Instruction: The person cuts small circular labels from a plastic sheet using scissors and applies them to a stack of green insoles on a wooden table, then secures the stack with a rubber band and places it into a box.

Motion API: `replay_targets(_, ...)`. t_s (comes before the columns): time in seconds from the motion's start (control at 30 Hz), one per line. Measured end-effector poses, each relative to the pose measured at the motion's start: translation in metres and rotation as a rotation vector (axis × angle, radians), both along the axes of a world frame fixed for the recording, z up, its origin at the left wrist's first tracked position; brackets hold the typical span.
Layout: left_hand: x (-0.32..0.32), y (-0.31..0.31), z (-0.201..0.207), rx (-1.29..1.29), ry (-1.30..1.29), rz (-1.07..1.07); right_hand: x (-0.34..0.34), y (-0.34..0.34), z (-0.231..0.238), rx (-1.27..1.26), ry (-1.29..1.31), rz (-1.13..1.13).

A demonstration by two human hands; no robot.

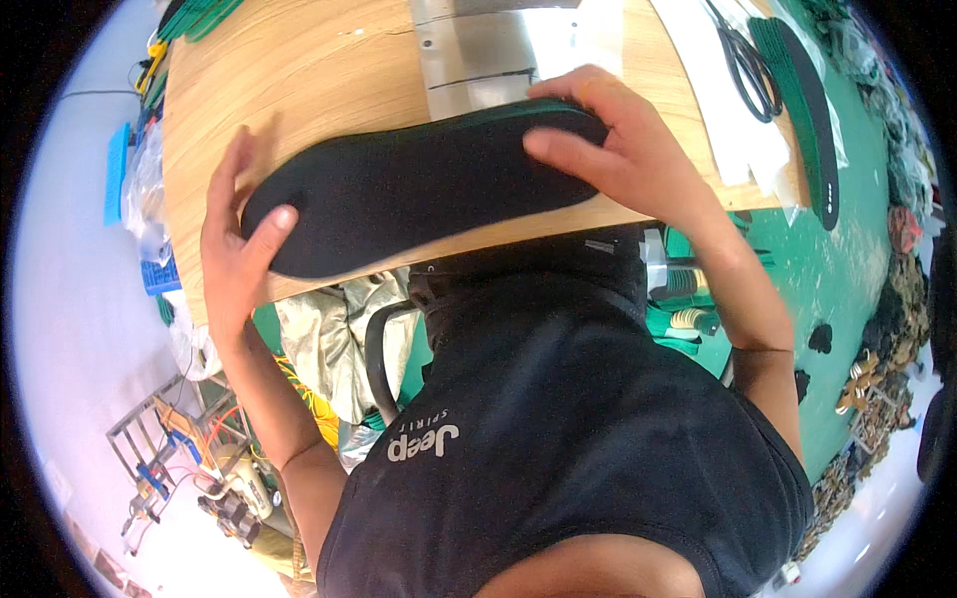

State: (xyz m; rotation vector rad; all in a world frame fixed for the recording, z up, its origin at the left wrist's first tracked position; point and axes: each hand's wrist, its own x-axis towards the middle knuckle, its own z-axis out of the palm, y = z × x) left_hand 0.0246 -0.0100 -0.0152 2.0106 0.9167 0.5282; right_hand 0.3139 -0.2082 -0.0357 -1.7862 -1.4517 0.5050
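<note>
A large black shoe insole (pixel 419 194) lies lengthwise across the near part of the table, over or just above its front edge. Green shows along its far edge, so there may be more than one insole in a stack; I cannot tell how many. At its left end my left hand (pixel 237 224) is curled round the tip, thumb on the upper face. My right hand (pixel 633 149) grips the other end, with the thumb on top and the fingers over the far edge. Just beyond the right hand is a shiny metal plate (pixel 474 65) on the tabletop.
The wooden table (pixel 299 70) carries white sheets (pixel 703 60), a looped black cable (pixel 748 75) and a stack of green-edged insoles (pixel 812 120) at its right edge. More green pieces (pixel 199 15) sit at the far left corner. A chair armrest (pixel 379 359) is below the table.
</note>
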Motion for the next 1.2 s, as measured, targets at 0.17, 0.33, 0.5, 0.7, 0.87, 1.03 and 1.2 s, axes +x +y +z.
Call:
replay_targets(0.17,0.003,0.002,-0.040,-0.155,-0.462,0.089,-0.010,-0.011,-0.018,0.167,0.407,-0.203)
replay_targets(0.33,0.021,-0.012,-0.037,0.117,-0.272,0.137,-0.019,-0.014,-0.032,0.167,0.487,-0.081)
replay_targets(0.5,-0.002,-0.003,-0.039,0.106,-0.253,-0.038,0.013,-0.032,-0.018,0.091,0.057,0.099)
replay_targets(0.7,-0.012,0.004,-0.033,-0.053,-0.172,-0.208,0.016,-0.030,-0.011,-0.031,-0.057,0.153)
replay_targets(0.87,-0.016,0.019,-0.029,-0.104,-0.075,-0.267,0.014,-0.025,-0.011,0.040,-0.038,0.139)
replay_targets(1.03,-0.018,0.024,-0.034,-0.074,-0.064,-0.299,0.018,-0.025,-0.011,0.036,-0.202,0.169)
replay_targets(1.2,-0.015,0.020,-0.037,-0.029,-0.138,-0.285,0.021,-0.022,-0.016,0.061,-0.169,0.188)
